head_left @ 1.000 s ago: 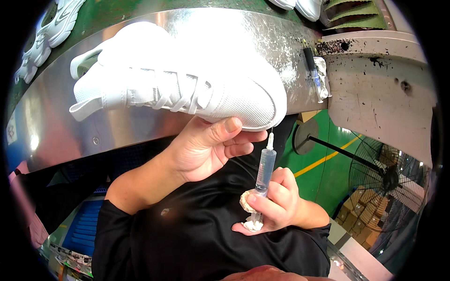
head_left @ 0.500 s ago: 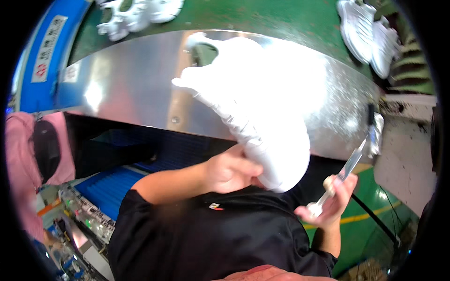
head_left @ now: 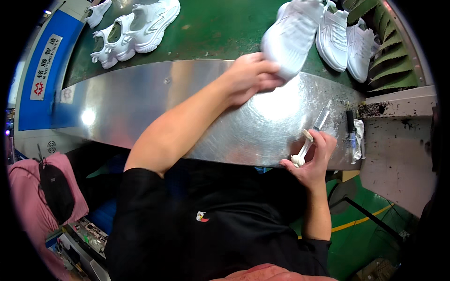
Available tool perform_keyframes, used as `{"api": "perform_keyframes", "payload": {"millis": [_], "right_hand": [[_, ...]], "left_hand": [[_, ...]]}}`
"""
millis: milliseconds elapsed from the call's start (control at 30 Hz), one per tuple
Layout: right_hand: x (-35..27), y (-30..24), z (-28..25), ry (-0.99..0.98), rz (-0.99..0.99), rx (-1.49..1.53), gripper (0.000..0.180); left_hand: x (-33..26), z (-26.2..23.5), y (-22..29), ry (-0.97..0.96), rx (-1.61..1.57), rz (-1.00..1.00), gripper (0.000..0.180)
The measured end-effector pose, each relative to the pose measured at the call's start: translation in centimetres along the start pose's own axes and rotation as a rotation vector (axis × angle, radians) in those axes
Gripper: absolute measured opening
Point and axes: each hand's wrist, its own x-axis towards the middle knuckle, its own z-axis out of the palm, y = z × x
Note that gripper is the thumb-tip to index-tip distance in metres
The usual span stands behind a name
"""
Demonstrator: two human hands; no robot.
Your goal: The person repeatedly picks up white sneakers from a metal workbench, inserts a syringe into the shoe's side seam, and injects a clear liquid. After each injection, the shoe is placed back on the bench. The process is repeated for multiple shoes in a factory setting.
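Note:
My left hand [head_left: 253,77] reaches across the metal ledge, its fingers closed on the toe end of a white sneaker [head_left: 293,40]. That sneaker is over the far edge of the ledge, beside other white shoes. My right hand [head_left: 316,161] is above the right part of the ledge. Between its fingers is a clear syringe [head_left: 322,118] with its tip pointing up and away and a whitish plunger end near the thumb. Whether the syringe has anything in it cannot be made out.
The metal ledge [head_left: 126,100] borders a green surface [head_left: 211,33]. White shoes [head_left: 154,28] stand at far left, a pair of white sneakers [head_left: 333,40] at right. A black-capped pen [head_left: 350,124] and crumpled wrapper [head_left: 358,140] lie by the right wall. A person's pink sleeve [head_left: 28,187] is at left.
The sneaker has moved away from my body to the far side of the ledge, with my left hand still on it. My right hand has moved inward and up with the syringe.

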Motion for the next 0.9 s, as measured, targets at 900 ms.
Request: {"api": "perform_keyframes", "payload": {"millis": [900], "right_hand": [[0.4,0.4,-0.3,0.047,-0.021,0.043,0.085]], "left_hand": [[-7.6,-17.8,13.2,0.587,0.708,0.545,0.074]]}}
